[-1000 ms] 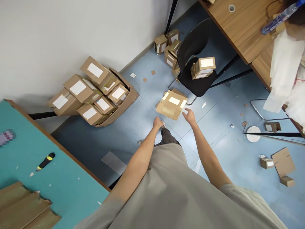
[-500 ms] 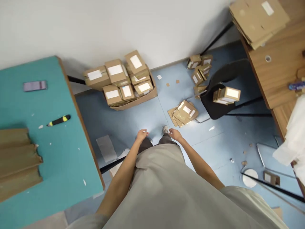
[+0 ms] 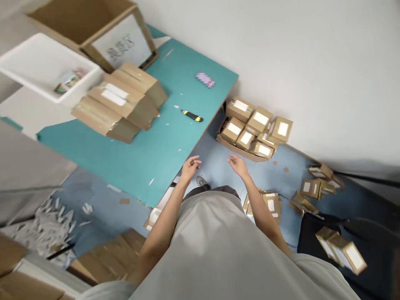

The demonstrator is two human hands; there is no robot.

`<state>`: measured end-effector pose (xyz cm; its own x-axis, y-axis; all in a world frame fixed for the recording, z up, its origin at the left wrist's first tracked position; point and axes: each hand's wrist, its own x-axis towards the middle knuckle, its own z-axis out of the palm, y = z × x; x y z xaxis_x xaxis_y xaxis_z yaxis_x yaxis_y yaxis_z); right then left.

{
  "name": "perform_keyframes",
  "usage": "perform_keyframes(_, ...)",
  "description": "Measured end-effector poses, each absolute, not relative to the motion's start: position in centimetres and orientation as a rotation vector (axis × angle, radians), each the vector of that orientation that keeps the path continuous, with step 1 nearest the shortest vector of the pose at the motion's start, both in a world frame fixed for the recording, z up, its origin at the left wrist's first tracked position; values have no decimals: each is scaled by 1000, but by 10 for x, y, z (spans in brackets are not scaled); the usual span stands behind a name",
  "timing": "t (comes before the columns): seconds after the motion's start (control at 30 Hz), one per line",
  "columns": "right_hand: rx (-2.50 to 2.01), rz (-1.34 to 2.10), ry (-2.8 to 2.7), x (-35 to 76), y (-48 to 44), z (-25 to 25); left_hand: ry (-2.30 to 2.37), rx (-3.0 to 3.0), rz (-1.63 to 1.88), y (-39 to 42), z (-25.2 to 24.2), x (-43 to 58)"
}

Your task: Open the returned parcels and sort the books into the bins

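My left hand [image 3: 190,166] hangs in front of me, fingers loosely spread, holding nothing, beside the corner of the teal table [image 3: 146,150]. My right hand [image 3: 238,165] is also empty with fingers apart, over the blue floor. A black and yellow utility knife [image 3: 191,116] lies on the table beyond my left hand. A pile of flattened cardboard [image 3: 120,104] sits further left on the table. An open carton full of small labelled boxes [image 3: 256,127] rests on the floor by the wall, past my right hand.
A white bin [image 3: 40,68] and a big open cardboard box [image 3: 93,25] stand at the table's far end. Small boxes [image 3: 315,183] lie scattered on the floor at right; a black chair [image 3: 315,233] holds more boxes [image 3: 342,250]. Paper scraps [image 3: 46,225] litter the floor at left.
The view has swung left toward the teal table. Both hands have lifted from near my legs and are now spread apart; the flat boxes on the floor are behind my right arm.
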<state>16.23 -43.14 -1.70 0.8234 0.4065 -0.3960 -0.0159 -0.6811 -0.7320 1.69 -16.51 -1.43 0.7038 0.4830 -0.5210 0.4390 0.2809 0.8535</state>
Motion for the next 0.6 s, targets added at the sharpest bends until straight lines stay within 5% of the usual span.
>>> perform_keyframes(0.6, -1888, 874, -1003, 270, -17, -16, 1325, 1052, 675, 59, 10, 21)
